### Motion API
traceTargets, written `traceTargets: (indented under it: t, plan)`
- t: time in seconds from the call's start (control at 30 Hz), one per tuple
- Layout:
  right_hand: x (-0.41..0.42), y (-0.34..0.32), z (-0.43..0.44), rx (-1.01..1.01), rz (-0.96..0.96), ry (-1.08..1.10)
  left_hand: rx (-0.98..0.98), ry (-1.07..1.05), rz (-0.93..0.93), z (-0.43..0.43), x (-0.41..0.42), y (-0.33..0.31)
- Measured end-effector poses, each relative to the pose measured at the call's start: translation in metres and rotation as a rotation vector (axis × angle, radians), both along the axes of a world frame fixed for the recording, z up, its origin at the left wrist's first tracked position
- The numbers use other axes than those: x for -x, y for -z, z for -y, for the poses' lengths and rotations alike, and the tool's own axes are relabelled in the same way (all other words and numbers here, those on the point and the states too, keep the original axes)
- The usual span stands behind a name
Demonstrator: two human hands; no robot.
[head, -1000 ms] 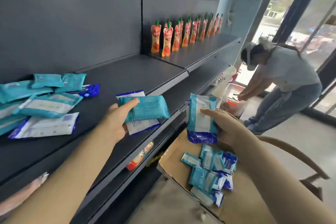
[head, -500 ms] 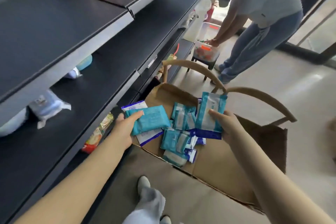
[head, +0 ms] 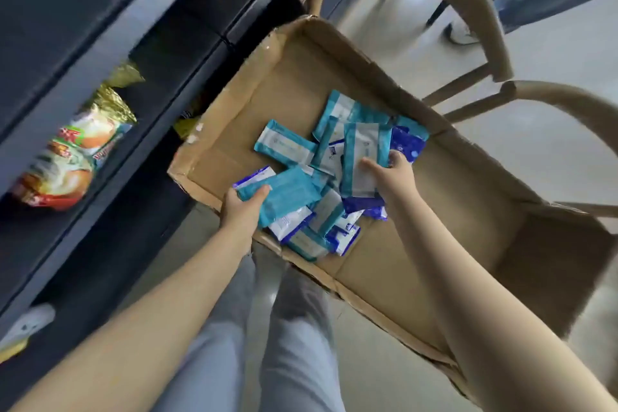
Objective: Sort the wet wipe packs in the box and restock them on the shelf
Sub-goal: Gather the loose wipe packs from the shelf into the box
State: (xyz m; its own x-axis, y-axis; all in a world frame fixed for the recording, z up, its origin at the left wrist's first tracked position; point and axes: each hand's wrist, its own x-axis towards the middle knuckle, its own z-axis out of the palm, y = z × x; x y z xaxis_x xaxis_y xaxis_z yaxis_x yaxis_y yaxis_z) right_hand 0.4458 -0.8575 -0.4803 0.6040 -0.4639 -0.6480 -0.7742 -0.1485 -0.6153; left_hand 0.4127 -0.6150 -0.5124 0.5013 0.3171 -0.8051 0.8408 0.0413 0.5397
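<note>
Head view. My left grip [head: 245,211] pinches 2 stacked packs, the teal pack [head: 291,192] on top, its long axis running rightward across the near rim of the box [head: 234,100]. My right grip [head: 393,177] curls round 1 white-and-teal pack [head: 363,157], long axis pointing away from me. The loose packs [head: 284,145] lie in the box under and just beyond this nearer grip. The shelf [head: 127,30] lies to my left.

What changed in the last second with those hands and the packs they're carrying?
Both hands dropped from shelf height to the brown cardboard box. Nothing was let go: the left hand still grips its flat teal wipe pack, the right hand its teal-and-white pack with the dark blue end.
</note>
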Motion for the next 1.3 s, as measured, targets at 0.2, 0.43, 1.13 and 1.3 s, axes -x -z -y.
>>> traceTargets:
  t: [0.2,0.43,1.13,1.3]
  plan:
    - [-0.022,0.075,0.01,0.132,-0.095,-0.238,-0.045,0.138,-0.127,0.047,0.005,0.068]
    - [-0.04,0.066,0.01,0.383,-0.114,-0.587,-0.261,0.517,-0.179,0.031,-0.01,0.056]
    - [-0.061,-0.408,-0.212,0.385,0.834,-1.534,-1.102,0.505,0.683,-0.186,0.064,-0.434]
    - [-0.014,-0.463,-0.319,0.318,1.037,-1.596,-1.278,0.362,0.646,-0.274,0.149,-0.479]
